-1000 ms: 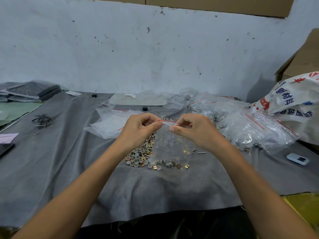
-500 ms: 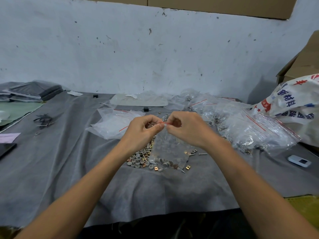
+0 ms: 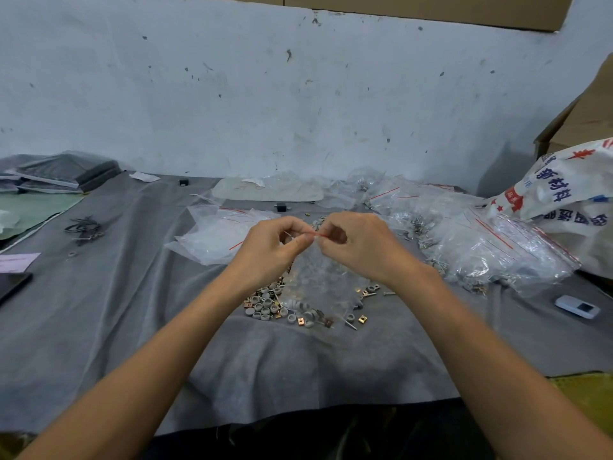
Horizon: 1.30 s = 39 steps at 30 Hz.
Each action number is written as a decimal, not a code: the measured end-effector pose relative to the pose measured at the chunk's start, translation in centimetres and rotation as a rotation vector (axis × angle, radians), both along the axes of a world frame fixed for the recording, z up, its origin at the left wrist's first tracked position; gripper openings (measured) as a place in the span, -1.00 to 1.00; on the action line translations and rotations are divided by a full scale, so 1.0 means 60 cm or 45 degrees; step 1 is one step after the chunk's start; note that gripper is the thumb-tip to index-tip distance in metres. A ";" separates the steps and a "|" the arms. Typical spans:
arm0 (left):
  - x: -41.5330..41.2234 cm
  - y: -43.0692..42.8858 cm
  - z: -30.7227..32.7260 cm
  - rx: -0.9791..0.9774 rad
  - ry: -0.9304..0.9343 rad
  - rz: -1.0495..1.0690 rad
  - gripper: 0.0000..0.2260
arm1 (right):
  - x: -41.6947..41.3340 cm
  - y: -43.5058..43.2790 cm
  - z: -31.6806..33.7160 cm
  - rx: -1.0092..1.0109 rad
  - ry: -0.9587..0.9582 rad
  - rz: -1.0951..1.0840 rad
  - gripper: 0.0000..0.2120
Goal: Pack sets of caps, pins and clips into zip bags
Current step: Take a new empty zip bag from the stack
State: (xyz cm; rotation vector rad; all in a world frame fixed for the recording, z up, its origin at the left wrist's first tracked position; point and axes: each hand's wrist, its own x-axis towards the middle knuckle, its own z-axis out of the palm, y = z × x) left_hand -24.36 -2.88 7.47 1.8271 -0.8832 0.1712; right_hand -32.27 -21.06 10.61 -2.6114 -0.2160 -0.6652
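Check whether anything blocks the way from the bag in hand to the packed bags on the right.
Nothing visible does. The left hand and right hand pinch the zip bag at its red strip; between it and the packed bags only a few loose pins lie flat on the cloth.

A wrinkled grey felt cloth covers the table, which stands against a scuffed white plaster wall. At far left lies a stack of dark grey sheets in clear wrap, with a pale green sheet in front of it, then a pink paper slip and a flat black slab. A tangle of black wire pieces lies near them. At right a white woven sack with red and blue print leans below a brown cardboard box. A small white device with a dark screen rests on the cloth near the sack.
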 end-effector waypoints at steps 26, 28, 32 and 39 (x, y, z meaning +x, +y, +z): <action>-0.001 -0.002 0.007 0.058 -0.062 0.030 -0.89 | 0.007 -0.009 -0.016 0.177 -0.012 -0.004 -0.90; -0.001 -0.006 0.013 0.124 -0.110 0.024 -0.92 | 0.011 -0.009 -0.018 0.180 -0.009 0.007 -0.89; 0.004 -0.004 0.014 0.098 -0.085 0.082 -0.94 | 0.011 -0.024 -0.028 0.262 -0.001 0.004 -0.88; 0.001 -0.001 0.013 0.168 -0.160 0.096 -0.91 | 0.015 -0.023 -0.040 0.365 -0.037 0.026 -0.89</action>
